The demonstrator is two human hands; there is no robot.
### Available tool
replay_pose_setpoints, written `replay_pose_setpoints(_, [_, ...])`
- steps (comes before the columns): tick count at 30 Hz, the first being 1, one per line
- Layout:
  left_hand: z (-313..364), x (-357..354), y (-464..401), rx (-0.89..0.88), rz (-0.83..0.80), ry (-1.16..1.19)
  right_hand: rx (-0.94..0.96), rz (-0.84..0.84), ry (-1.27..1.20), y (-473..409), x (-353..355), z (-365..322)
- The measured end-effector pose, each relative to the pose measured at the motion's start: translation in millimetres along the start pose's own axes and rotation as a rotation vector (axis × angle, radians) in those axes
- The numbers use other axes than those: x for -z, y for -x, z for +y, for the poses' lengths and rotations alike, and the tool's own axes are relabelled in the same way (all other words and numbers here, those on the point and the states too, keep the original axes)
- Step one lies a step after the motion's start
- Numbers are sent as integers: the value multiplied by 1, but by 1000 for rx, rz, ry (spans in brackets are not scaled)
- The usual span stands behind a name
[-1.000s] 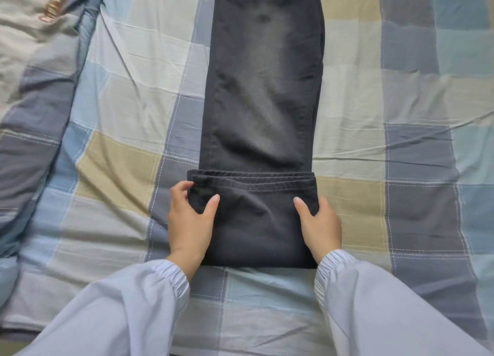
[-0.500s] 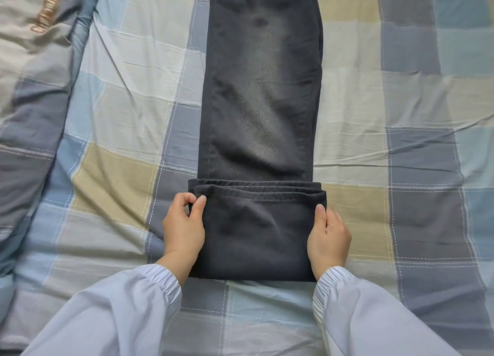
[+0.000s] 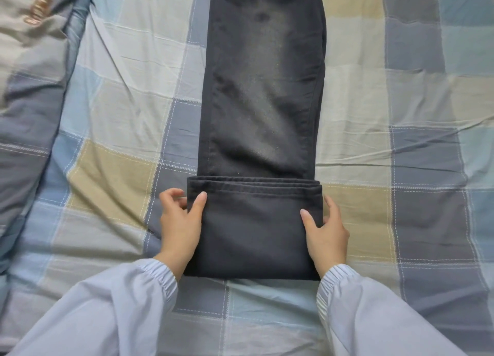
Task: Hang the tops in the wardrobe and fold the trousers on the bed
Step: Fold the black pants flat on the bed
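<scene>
Checked bed sheet lies bare on both sides of one pair of dark trousers. Its near end is folded over. Left hand pinches the fold's left edge; right hand pinches its right edge.

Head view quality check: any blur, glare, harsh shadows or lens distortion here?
Head view: soft, even light, no glare, only faint shadows beside the folded trousers; both hands look sharp; wide-angle bending curves the checked bedsheet lines toward the edges.
</scene>
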State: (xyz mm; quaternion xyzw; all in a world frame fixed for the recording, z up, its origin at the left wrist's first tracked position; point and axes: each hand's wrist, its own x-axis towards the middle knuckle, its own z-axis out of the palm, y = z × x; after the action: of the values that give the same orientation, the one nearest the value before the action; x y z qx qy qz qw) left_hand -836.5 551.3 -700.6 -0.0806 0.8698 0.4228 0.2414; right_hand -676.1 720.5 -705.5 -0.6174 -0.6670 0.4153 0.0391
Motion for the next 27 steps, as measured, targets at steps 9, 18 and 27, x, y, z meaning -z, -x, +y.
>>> replay_pose_setpoints(9, [-19,3,24,95,-184,-300,-160,-208,146,20,10,4])
replay_pose_setpoints(18, [-14,56,91,-22,-150,-222,-393,-359,95,68,45,19])
replay_pose_setpoints(27, [-25,115,116,454,-707,-285,-480,-793,468,106,99,17])
